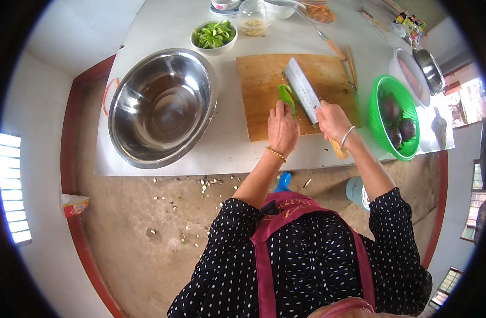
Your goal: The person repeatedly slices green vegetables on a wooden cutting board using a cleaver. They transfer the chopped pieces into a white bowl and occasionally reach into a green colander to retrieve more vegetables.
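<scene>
My left hand [284, 127] presses its fingertips on a piece of green pepper [286, 97] that lies on a wooden cutting board [262, 75]. In my right hand [333, 121] is the wooden handle of a cleaver [300, 85]; its broad blade slants over the board, just right of the pepper. Small pale seeds and bits dot the wood. Behind the board's left corner stands a white bowl of sliced green peppers [214, 35].
A large steel basin [165, 107] stands left. At right are a green basket [413, 147] with several dark round vegetables, a white basin [398, 71] and a steel bowl [429, 71]. A glass jar [253, 20], a ladle [320, 33] and chopsticks [351, 67] lie beyond.
</scene>
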`<state>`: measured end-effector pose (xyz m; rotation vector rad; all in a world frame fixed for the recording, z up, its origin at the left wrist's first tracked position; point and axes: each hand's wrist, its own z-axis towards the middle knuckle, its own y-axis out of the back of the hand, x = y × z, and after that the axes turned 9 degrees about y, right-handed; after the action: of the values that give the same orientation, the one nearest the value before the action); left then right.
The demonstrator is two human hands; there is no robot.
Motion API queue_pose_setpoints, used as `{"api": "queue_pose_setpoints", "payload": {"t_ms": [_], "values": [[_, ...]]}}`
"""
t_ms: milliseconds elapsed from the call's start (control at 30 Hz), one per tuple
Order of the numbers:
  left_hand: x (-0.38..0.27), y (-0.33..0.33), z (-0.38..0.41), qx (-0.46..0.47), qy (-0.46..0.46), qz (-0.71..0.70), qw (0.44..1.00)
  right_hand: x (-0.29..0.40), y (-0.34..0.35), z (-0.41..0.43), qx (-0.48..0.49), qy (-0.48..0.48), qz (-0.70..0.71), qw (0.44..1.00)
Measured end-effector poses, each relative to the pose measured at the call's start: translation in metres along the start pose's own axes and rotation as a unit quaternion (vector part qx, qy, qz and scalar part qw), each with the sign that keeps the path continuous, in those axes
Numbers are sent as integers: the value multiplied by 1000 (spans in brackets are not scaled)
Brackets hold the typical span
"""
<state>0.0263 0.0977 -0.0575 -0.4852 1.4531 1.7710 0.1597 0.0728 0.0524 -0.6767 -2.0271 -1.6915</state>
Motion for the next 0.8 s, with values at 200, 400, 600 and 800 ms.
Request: {"api": "queue_pose_setpoints", "payload": {"t_ms": [200,400,600,800], "values": [[1,-1,-4,17,2,-3,1000,9,11,18,101,-44,-19,994],[3,-1,-9,7,-7,-5,1000,3,-18,10,4,-59,14,998],[1,-7,-2,3,11,-14,1000,6,6,1,17,-17,-27,999],[0,-8,-6,-29,-12,-11,999,26,13,15,114,-41,-95,988]]}}
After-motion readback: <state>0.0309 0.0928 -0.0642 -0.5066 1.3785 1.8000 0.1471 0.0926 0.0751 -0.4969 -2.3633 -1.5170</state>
